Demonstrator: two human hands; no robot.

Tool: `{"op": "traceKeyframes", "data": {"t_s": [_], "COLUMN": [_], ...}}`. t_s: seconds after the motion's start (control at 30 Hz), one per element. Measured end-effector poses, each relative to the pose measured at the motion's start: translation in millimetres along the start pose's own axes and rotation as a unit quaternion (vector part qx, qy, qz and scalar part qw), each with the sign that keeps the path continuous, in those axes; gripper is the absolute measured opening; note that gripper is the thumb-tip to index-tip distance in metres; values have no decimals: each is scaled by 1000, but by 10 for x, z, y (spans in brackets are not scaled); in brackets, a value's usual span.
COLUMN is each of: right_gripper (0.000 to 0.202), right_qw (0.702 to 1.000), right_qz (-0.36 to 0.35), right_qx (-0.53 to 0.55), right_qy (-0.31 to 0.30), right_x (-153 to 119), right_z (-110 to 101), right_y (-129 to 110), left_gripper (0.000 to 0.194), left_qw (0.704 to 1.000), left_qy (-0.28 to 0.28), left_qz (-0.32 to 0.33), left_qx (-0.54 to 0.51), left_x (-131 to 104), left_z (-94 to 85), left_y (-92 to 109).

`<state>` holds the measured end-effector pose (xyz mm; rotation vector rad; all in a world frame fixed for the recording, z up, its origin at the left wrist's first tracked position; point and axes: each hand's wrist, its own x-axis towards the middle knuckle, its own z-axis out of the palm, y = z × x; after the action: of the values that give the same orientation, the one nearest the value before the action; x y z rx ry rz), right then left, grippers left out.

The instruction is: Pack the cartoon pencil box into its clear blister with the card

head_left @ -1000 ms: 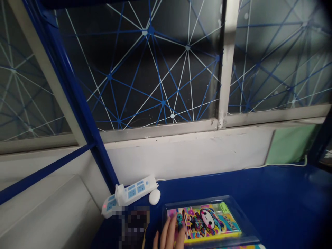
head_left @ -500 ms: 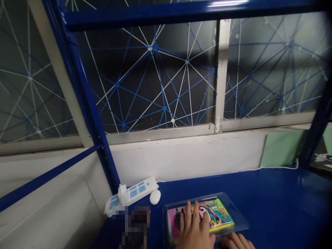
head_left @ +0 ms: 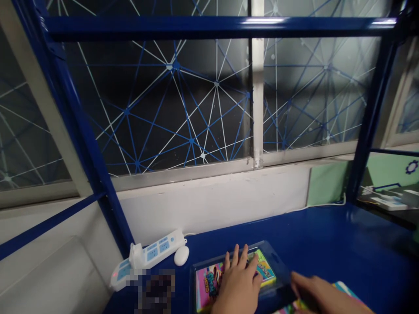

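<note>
A clear plastic tray [head_left: 282, 271] lies on the blue table, holding a brightly printed box [head_left: 205, 293] with pink, yellow and cartoon patterns. My left hand [head_left: 238, 285] lies on the box, its fingers spread, hiding the middle of the print. To the right, my right hand [head_left: 319, 291] is slightly blurred. Its fingers are closed on a colourful printed packet [head_left: 347, 288], which shows on both sides of the hand. The packet's lower part is cut off by the frame's bottom edge, and the hand covers its middle.
A white power strip [head_left: 160, 250] with a lit red light runs along the left back of the table. Beside it sits a white rounded object [head_left: 181, 255]. A pixelated dark item [head_left: 157, 293] lies in front. Blue metal posts [head_left: 373, 109] frame the table before patterned windows.
The view has turned right. My right hand has moved right, away from the tray's front edge, and a colourful packet has come into view with it. My left hand stays on the box.
</note>
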<state>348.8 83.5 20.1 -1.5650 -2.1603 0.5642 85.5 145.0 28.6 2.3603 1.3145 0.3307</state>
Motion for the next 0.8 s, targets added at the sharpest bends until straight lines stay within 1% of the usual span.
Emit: {"op": "traceKeyframes", "data": {"t_s": [0.1,0.17,0.27,0.37,0.5,0.6,0.67,0.7,0.8], "right_gripper": [39,44,45,44,41,40,40,40,40], "right_qw": [998,996,992,991,991,991,992,992,993], "right_qz": [28,43,61,82,100,103,102,102,103], "right_qx": [49,61,56,40,23,17,14,12,6], "right_qy": [-20,-53,-91,-95,-89,-80,-73,-69,-55], "right_x": [159,329,551,666,712,731,741,745,754], "right_z": [-439,-614,-717,-735,-752,-755,-759,-765,-806], "right_y": [315,557,862,1043,1116,1090,1054,1036,995], "left_gripper": [53,56,62,59,51,45,45,47,60], "left_qw": [998,996,991,988,988,993,994,993,988], "left_qy": [-49,-79,-122,-139,-115,-83,-73,-77,-119], "left_qz": [31,47,50,61,96,85,81,84,98], "left_qx": [-6,-4,2,-7,-24,-1,16,19,10], "left_x": [-63,-74,-44,3,15,-7,-16,-16,-7], "left_z": [-110,-183,-230,-173,-23,42,40,28,-37], "left_y": [-28,-24,-52,-164,-319,-334,-318,-310,-296]}}
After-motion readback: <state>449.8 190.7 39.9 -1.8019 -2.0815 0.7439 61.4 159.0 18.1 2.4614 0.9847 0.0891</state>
